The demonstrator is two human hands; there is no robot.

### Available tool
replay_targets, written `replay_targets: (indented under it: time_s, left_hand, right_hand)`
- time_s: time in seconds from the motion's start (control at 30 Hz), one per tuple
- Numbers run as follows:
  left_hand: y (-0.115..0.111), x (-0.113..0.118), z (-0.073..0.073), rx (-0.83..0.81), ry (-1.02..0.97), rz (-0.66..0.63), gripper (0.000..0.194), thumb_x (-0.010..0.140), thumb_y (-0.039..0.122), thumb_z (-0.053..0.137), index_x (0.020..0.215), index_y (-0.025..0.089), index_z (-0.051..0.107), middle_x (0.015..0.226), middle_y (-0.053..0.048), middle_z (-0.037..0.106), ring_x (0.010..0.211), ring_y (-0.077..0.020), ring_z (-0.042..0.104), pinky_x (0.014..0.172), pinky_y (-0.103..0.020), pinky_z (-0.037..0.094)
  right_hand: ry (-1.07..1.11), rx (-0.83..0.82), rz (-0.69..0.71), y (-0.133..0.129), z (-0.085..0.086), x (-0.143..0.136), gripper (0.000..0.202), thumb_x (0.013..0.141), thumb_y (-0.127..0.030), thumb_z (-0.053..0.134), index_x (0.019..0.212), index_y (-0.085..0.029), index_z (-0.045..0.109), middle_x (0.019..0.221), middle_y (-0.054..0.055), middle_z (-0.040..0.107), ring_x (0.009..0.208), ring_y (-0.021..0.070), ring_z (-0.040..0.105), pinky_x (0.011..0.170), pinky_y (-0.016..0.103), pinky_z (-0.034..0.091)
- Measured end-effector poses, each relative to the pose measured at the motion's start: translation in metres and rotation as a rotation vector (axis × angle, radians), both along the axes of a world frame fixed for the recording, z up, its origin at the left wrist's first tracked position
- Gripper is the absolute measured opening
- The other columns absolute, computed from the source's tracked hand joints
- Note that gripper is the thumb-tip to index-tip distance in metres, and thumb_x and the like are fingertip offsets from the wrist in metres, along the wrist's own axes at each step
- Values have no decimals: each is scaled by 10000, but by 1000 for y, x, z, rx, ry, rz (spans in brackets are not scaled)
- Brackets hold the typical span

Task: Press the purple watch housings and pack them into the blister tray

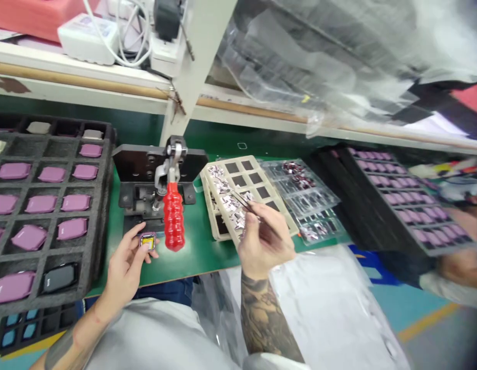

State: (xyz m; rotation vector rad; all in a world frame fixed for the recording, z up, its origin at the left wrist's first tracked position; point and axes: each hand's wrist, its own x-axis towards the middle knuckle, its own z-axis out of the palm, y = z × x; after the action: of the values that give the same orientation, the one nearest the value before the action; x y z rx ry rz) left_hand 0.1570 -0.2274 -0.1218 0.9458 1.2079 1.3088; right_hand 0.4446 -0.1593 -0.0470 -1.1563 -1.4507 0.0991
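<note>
From my head view, the tips of the tweezers (246,204) blur among small parts (231,203); I can't tell whether they grip one. At four o'clock, a co-worker's hand (463,267) is smeared. At eight, the left hand (125,264) pinches a small device (148,241); at five, the right hand (265,239) grasps the tweezers.

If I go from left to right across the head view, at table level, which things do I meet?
Grey foam tray, left hand, red handle, cream tray, clear plastic trays, black trays.
</note>
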Motion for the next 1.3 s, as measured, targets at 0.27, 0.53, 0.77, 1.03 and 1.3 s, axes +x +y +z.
replay_targets:
  time_s: [0.27,0.53,0.77,1.03,1.3]
  left_hand:
    - [-5,-5,-13,-12,102,-27,319,1085,413,731,1290,179,663,1195,-146,856,795,-201,782,745,-343,645]
    - [-7,-7,-19,18,131,-61,338,1075,429,746,1304,205,638,1226,-136,858,823,-208,813,739,-327,651]
    - [-6,-7,-17,0,153,-67,382,1061,483,743,1313,206,665,1212,-139,857,841,-227,824,740,-335,674]
    - [-4,-5,-13,4,150,-76,299,1100,449,683,1297,226,650,1201,-112,835,834,-201,781,753,-325,640]
    - [5,-7,9,167,441,-232,203,1113,374,668,1161,222,793,1030,-70,769,884,-206,683,793,-314,508]
  right_hand:
    - [-1024,-251,405,-13,-38,-18,255,1123,-160,566,1318,-167,729,977,83,766,916,242,676,839,423,556]
    - [-726,-455,25,54,3,44,223,1090,-156,568,1143,-219,775,1097,103,750,1069,275,685,965,417,539]
    - [-896,-656,19,78,0,37,178,990,-92,646,1079,-182,771,1018,104,733,1008,276,656,949,384,501]
    - [-429,-451,-19,47,13,32,342,1122,-217,481,1314,-209,763,1111,101,677,1012,252,666,950,410,551]
    - [375,-538,374,-19,-32,-74,67,996,-325,832,1010,-267,861,989,51,813,944,224,760,872,388,638]
